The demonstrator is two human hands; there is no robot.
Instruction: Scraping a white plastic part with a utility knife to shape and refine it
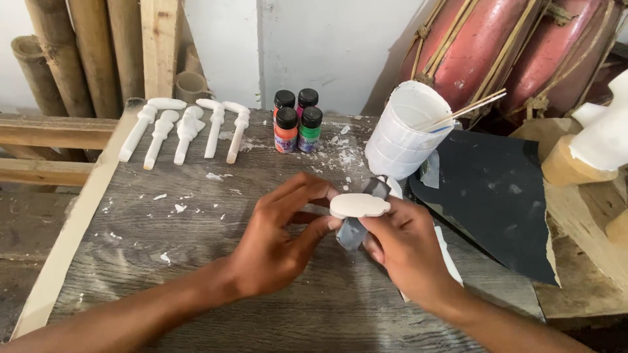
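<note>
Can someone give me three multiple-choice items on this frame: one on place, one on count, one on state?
1. Where do the paint bottles stand?
A. At the table's back edge, between the white carved pieces and the white cup
B. On the dark sandpaper sheet
C. In the left hand

2. How many white carved pieces lie in the row at back left?
A. Three
B. Five
C. Eight

3. How is the white oval piece held?
A. Lying loose on the table
B. Between the left hand and right hand, above the table
C. Inside the cup

Answers: 1 A, the bottles stand between pieces and white cup; 2 B, five lie side by side; 3 B, fingers of both hands touch it.
</note>
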